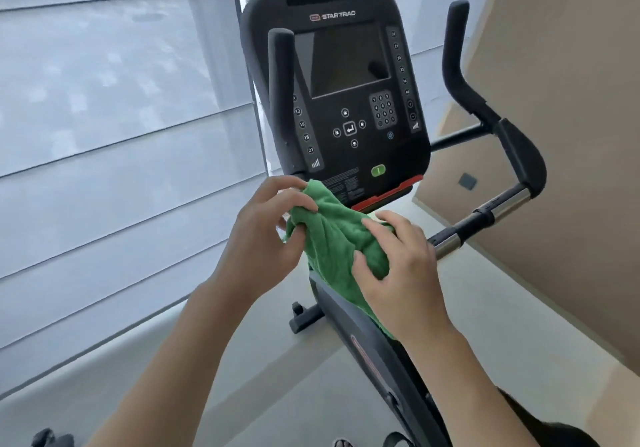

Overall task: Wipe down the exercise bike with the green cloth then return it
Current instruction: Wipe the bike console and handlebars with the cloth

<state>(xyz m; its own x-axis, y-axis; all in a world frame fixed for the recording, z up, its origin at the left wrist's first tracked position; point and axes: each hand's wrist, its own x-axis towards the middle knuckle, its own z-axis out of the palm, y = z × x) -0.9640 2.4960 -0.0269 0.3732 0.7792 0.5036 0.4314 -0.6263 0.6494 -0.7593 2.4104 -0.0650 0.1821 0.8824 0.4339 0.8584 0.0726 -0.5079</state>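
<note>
1 green cloth (337,239), both grips pinching it: left hand (263,235), right hand (401,266). 1 exercise bike (346,100), 2 handlebars.

Colours as I see them:

- Cloth (337,239) in my hands: solid green, fuzzy, no pattern.
- Bike console (341,86): black casing, dark blank screen (346,62), white brand lettering, white numbers and icons on the buttons.
- Start button (378,170): bright green.
- Strip (389,193) along the console's lower edge: red.
- Handlebars (498,124): black grips, with silver metal sections on the lower bar.
- Bike frame (377,353): black, with a reddish logo outline.
- Blinds (114,135): pale blue-grey, in horizontal bands.
- Wall (561,107): tan.
- Floor (263,353): light grey-beige.
</note>
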